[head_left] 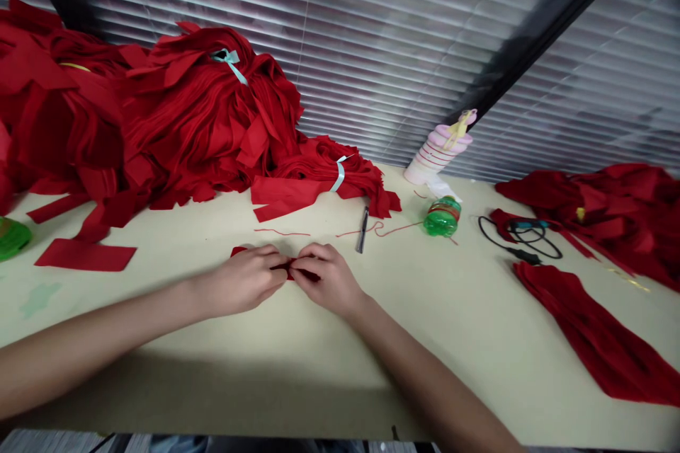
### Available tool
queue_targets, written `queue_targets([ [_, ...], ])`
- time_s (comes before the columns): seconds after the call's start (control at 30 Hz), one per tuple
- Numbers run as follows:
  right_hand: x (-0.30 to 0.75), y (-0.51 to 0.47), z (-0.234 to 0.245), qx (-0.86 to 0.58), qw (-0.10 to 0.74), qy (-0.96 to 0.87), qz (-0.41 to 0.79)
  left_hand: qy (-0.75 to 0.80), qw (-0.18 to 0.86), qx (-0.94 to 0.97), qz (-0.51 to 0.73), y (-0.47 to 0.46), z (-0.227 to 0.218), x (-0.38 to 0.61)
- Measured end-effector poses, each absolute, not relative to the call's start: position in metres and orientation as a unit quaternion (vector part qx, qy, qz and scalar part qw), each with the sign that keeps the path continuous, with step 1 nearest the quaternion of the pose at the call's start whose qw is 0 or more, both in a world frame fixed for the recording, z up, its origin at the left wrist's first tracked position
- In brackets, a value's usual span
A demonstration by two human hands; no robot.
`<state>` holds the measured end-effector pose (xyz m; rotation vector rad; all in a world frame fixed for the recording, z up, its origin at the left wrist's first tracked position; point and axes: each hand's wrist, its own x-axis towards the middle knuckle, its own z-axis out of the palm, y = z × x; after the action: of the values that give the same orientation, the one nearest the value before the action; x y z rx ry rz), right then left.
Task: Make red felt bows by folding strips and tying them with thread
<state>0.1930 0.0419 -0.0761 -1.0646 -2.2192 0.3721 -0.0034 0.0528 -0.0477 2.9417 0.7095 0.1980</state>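
Both hands meet over the pale table, pinching one small piece of red cloth (238, 251) between them. My left hand (249, 277) is closed on its left part, fingers curled downward. My right hand (326, 276) pinches the right end with thumb and forefinger. Most of the cloth is hidden under the fingers. Just beyond the hands lies a short red thread (281, 232). A longer red thread (378, 228) runs to a green spool-like holder (442, 217). To the right of my hands, a slim dark metal tool, perhaps thread snips (363, 230), lies on the table.
Large heaps of red cloth strips (207, 113) fill the back left, beside a tied bundle (340, 173). A flat red strip (85, 255) lies left. A pink-white roll (438, 152) stands by the blinds. Right are a black cable (523, 237) and folded red cloth (600, 340).
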Motion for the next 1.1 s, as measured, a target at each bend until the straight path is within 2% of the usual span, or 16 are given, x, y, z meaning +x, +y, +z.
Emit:
queue_targets([
  [0.13, 0.190, 0.039, -0.080, -0.408, 0.293, -0.856, 0.124, 0.227, 0.075, 0.969, 0.067, 0.055, -0.043, -0.006],
  [0.37, 0.193, 0.044, -0.078, -0.388, 0.284, -0.864, 0.149, 0.271, 0.198, 0.933, 0.133, 0.059, -0.043, -0.006],
  [0.53, 0.194, 0.045, -0.080, -0.390, 0.300, -0.856, 0.157, 0.340, 0.187, 0.913, 0.126, 0.060, -0.052, -0.003],
  [0.93, 0.199, 0.049, -0.076, -0.455, 0.332, -0.814, 0.144, 0.334, 0.163, 0.922, 0.111, 0.060, -0.056, -0.004],
  [1.1, 0.202, 0.053, -0.078, -0.468, 0.317, -0.813, 0.137, 0.326, 0.150, 0.927, 0.110, 0.058, -0.053, -0.003],
])
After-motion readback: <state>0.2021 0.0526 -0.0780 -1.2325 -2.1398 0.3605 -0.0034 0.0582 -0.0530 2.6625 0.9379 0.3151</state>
